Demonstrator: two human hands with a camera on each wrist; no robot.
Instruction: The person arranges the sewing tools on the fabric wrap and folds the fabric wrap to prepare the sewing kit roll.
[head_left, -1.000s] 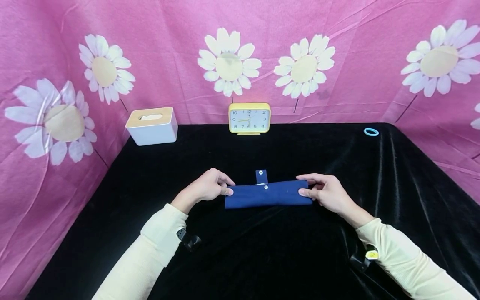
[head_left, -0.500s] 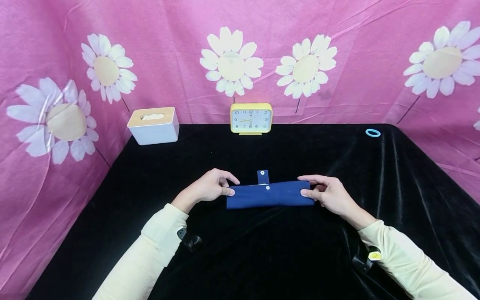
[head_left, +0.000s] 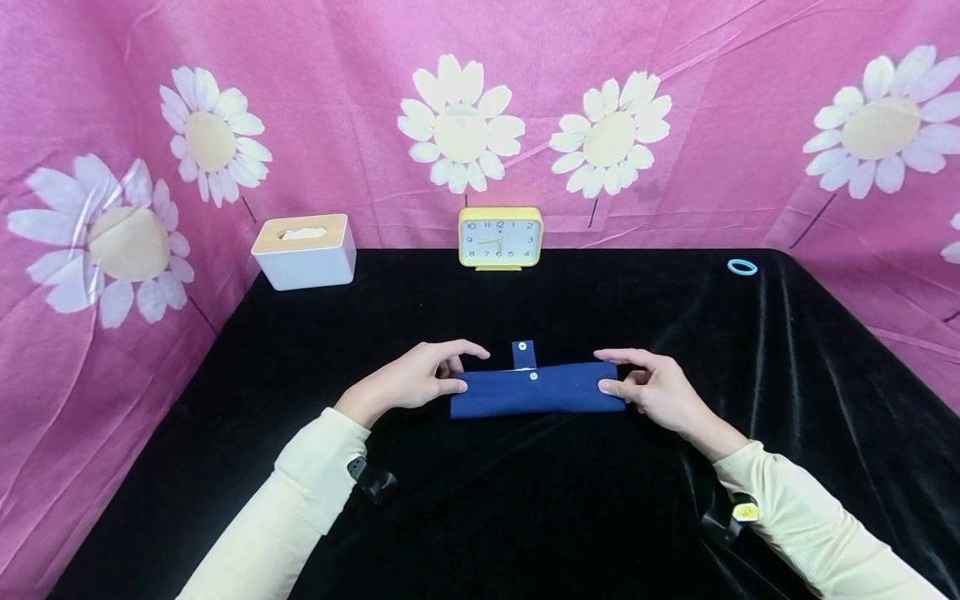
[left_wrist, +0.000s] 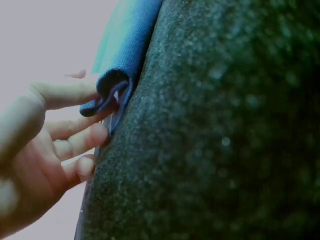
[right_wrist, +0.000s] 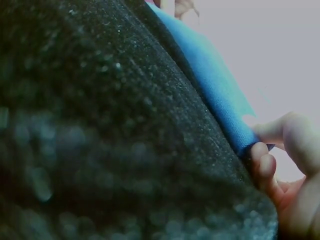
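A folded blue cloth (head_left: 536, 396) lies lengthwise across the middle of the black-covered table. From its far edge sticks out a short strap (head_left: 525, 358) with a metal snap; a second snap (head_left: 533, 376) sits on the cloth near that edge. My left hand (head_left: 412, 377) pinches the left end, thumb on top, index finger raised over the far side. In the left wrist view the cloth's end (left_wrist: 120, 82) shows curled layers, with fingers against its underside. My right hand (head_left: 663, 392) holds the right end between thumb and fingers; some fingertips are hidden behind the cloth.
At the back left stands a white tissue box (head_left: 307, 265) with a wooden lid. A yellow clock (head_left: 499, 239) is at the back middle, and a light blue ring (head_left: 742, 267) lies at the back right. Pink flowered fabric (head_left: 337, 125) hangs behind the table.
The left index finger has lifted off the cloth's far edge and stretched toward the strap. The right hand and the cloth stay nearly in place.
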